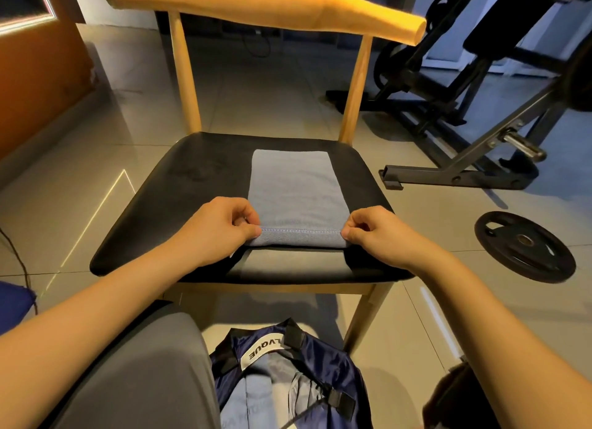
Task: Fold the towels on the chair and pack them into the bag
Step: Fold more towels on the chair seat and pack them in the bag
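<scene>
A blue-grey towel (296,188) lies as a narrow strip on the black seat of a wooden chair (192,179). Its near hemmed edge is lifted a little off the seat. My left hand (221,228) pinches the near left corner of the towel, and my right hand (374,233) pinches the near right corner. On the floor below the chair's front edge, between my knees, stands an open dark blue bag (323,358) with a white label. Blue-grey cloth shows inside it.
Black gym equipment (474,86) with a steel frame stands to the right of the chair. A round weight plate (525,246) lies on the tiled floor at the right. An orange wall (35,76) is at the left. My grey-clad left knee (144,374) fills the lower left.
</scene>
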Demonstrator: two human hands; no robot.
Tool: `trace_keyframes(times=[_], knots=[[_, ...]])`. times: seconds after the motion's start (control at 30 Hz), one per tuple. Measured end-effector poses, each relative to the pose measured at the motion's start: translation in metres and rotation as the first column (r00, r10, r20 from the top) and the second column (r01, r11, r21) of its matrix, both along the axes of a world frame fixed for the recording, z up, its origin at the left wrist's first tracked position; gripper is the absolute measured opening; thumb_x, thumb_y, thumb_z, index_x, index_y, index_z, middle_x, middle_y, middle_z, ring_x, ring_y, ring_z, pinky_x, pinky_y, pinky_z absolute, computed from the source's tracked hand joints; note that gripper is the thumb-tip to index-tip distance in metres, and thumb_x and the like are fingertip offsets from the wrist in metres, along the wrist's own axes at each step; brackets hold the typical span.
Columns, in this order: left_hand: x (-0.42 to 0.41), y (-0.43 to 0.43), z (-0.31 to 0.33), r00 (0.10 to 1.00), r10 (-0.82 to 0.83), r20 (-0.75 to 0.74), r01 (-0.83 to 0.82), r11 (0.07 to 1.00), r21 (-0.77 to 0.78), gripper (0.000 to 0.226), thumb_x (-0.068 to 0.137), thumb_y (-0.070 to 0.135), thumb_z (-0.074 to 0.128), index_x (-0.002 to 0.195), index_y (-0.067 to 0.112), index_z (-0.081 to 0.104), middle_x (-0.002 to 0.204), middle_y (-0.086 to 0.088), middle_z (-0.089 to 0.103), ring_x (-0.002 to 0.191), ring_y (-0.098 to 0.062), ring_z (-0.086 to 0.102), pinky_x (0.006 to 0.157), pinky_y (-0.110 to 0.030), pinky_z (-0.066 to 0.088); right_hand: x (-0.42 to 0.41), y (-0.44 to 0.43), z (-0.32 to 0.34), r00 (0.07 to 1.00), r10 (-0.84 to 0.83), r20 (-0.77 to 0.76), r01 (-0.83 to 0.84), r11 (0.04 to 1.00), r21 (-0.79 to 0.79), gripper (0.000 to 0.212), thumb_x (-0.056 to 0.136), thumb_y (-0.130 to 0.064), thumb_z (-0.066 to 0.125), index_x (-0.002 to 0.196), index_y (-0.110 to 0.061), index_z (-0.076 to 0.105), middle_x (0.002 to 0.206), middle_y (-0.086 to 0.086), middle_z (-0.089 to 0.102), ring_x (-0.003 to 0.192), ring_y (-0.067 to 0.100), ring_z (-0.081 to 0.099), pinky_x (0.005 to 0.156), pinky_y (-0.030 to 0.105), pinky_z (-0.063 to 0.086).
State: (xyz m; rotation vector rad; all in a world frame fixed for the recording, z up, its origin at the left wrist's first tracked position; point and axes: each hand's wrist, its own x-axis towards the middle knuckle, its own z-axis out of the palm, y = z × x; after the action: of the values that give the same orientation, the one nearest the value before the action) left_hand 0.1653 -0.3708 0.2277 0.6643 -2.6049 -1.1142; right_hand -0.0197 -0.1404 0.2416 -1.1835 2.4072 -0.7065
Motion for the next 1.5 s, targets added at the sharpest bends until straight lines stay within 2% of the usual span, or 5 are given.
trace_keyframes(times=[0.33,0.53,0.87,1.1,1.5], knots=[[0.005,0.003,0.002,0.996,-0.037,-0.084,0.022,0.984,-0.176,0.013,0.089,0.016,0.077,0.086,0.029,0.078,0.090,0.011,0.064,0.080,-0.004,0.059,0.069,-0.016,0.043,0.009,0.002,-0.004,0.944,0.062,-0.324,-0.109,0.986,-0.129,0.006,0.094,-0.026,0.068,0.089,-0.028,0.065,0.092,-0.012,0.057,0.084,0.011,0.057,0.076,0.036,0.056],[0.019,0.000,-0.003,0.976,-0.214,-0.031,0.175,0.867,-0.466,0.024,0.090,0.041,0.070,0.111,0.033,0.078,0.098,0.021,0.060,0.095,-0.004,0.055,0.079,-0.031,0.052,0.014,0.014,-0.002,0.813,0.239,-0.532,-0.280,0.960,0.003,0.018,0.096,-0.034,0.058,0.105,-0.026,0.071,0.103,-0.010,0.059,0.094,0.011,0.054,0.076,0.032,0.052],[0.008,0.003,-0.003,0.982,-0.187,0.002,0.159,0.826,-0.541,0.019,0.102,0.036,0.054,0.097,0.025,0.068,0.093,0.012,0.057,0.088,-0.012,0.051,0.079,-0.041,0.050,0.014,0.005,-0.011,0.861,0.164,-0.481,-0.187,0.982,0.000,0.010,0.104,-0.033,0.050,0.105,-0.026,0.057,0.102,-0.011,0.049,0.094,0.012,0.047,0.076,0.029,0.045],[0.011,0.002,-0.006,0.983,-0.146,0.108,0.178,0.897,-0.404,0.060,0.094,0.054,0.020,0.086,0.015,0.065,0.091,0.004,0.053,0.090,-0.013,0.049,0.084,-0.041,0.045,0.012,0.002,-0.007,0.922,0.149,-0.357,-0.153,0.988,0.017,0.029,0.108,-0.030,0.041,0.080,-0.031,0.047,0.082,-0.011,0.045,0.081,0.008,0.046,0.069,0.027,0.038],[0.012,0.000,-0.009,0.946,-0.259,-0.195,0.151,0.884,-0.442,0.008,0.093,0.020,0.071,0.095,0.027,0.073,0.088,0.021,0.057,0.086,-0.007,0.055,0.074,-0.031,0.050,0.025,-0.003,-0.015,0.753,0.074,-0.654,-0.148,0.987,-0.059,0.014,0.089,-0.025,0.075,0.097,-0.018,0.065,0.097,0.001,0.060,0.083,0.018,0.053,0.068,0.028,0.044]])
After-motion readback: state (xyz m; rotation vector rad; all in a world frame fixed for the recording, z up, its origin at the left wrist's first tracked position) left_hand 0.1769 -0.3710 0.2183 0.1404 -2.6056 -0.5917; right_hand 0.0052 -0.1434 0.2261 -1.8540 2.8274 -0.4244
